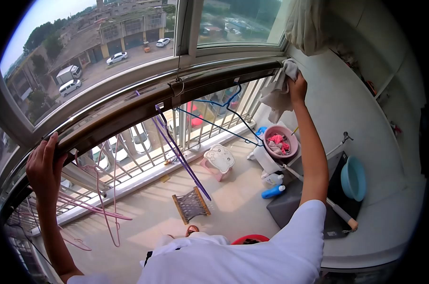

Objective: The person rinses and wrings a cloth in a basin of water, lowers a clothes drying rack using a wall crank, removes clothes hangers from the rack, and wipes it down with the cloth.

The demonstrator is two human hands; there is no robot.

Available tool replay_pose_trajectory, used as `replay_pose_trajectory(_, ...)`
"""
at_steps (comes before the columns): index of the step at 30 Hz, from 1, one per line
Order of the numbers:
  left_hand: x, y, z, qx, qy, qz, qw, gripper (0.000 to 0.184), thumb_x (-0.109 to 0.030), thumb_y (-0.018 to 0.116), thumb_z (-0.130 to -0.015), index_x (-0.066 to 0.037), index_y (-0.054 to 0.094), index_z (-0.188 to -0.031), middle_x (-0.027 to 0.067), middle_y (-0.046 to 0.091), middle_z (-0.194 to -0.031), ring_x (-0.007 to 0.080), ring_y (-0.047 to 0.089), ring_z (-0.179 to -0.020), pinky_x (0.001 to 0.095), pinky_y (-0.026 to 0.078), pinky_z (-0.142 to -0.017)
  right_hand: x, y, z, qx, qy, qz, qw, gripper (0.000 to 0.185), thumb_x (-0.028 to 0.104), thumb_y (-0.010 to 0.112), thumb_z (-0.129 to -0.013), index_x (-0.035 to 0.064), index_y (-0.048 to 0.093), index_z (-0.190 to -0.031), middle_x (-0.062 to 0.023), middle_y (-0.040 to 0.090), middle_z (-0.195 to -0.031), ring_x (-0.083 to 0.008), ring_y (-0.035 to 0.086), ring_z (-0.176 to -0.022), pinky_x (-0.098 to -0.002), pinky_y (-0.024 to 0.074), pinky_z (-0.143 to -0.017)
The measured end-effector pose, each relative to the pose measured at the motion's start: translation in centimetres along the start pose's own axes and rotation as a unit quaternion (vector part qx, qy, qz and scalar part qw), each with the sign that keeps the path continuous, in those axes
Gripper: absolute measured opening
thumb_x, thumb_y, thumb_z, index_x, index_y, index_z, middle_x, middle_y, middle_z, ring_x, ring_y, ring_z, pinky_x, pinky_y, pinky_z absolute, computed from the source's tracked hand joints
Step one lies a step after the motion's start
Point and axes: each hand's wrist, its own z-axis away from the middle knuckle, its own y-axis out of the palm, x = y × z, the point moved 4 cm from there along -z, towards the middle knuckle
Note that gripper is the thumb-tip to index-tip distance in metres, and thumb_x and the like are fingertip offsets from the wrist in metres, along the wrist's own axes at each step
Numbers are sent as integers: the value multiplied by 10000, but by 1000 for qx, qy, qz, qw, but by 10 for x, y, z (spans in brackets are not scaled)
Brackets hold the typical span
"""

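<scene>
A dark brown clothes-drying rail (115, 117) runs across in front of me at about raised-arm height. My left hand (45, 163) grips it near the left side, fingers curled over the top. At its far right end my right hand (297, 87) is closed on a grey cloth (277, 92), which wraps the rail's tip and hangs down below. From the rail hang a blue hanger (230, 108), purple hangers (181, 156) and several pink hangers (111, 213), the pink ones closest to my left hand.
Below are a small stool (219, 158), a folding stool (191, 205), a pink basin (281, 142) with clothes, a blue bottle (272, 191) and a light-blue basin (353, 178). A red basin (250, 239) is near my feet. Windows and railings line the front; a bundled curtain (307, 26) hangs upper right.
</scene>
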Motion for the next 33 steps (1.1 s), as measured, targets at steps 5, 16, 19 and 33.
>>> replay_pose_trajectory(5,17,-2,7,3,4,-11,1000,447,-216,648,-797,-97,530,-1211,121,617,-915,281,618,-819,391,483,-741,72,-59,20,-183,-68,-202,960,291,56,603,-825,-18,547,-1101,-123,627,-1007,-225,602,-913,-297,450,-837)
replay_pose_trajectory(16,28,2,14,-42,52,-10,998,389,-271,604,-844,-125,529,-1197,67,628,-897,218,637,-767,360,508,-694,151,-11,18,-43,-221,25,974,241,39,593,-724,60,565,-962,-145,579,-950,-371,539,-928,-410,446,-792)
replay_pose_trajectory(19,27,-7,20,-46,57,-8,997,376,-273,599,-848,-129,533,-1189,68,630,-895,222,639,-772,366,511,-693,132,-55,19,-61,-142,45,987,175,83,592,-768,40,565,-936,-150,608,-881,-371,572,-828,-419,461,-736)
replay_pose_trajectory(33,-54,-40,17,-71,-33,71,994,479,-118,632,-814,-138,487,-1270,123,494,-1229,293,474,-1154,436,414,-944,190,35,183,263,-9,-103,959,335,239,727,-646,10,626,-869,-196,642,-790,-368,622,-772,-408,490,-679)
